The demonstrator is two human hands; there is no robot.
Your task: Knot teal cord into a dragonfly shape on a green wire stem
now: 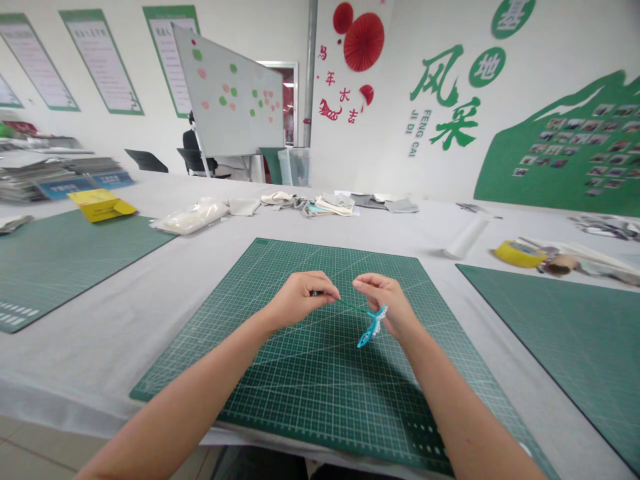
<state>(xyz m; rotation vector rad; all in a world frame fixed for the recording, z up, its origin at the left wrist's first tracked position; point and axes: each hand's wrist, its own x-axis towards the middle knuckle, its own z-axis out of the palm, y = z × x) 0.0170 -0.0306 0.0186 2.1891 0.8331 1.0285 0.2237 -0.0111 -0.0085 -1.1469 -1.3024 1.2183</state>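
My left hand (306, 297) pinches the end of a thin green stem between thumb and fingertips. The stem runs right to a bright blue craft flower (371, 331) edged with small white beads, which hangs tilted downward. My right hand (384, 297) is just behind and above the flower, its thumb and forefinger closed together; whether a fine thread or anything else is between them is too small to see. The remaining right fingers are curled and partly hidden by the flower. Both hands are above a green gridded cutting mat (320, 400).
More cutting mats lie to the left (75, 267) and right (560, 327). A yellow packet (101, 205), a plastic-wrapped bundle (193, 217) and folded cloths (333, 204) lie farther back. Rightward are a white roll (467, 237) and yellow tape (520, 254). A whiteboard (235, 100) stands behind.
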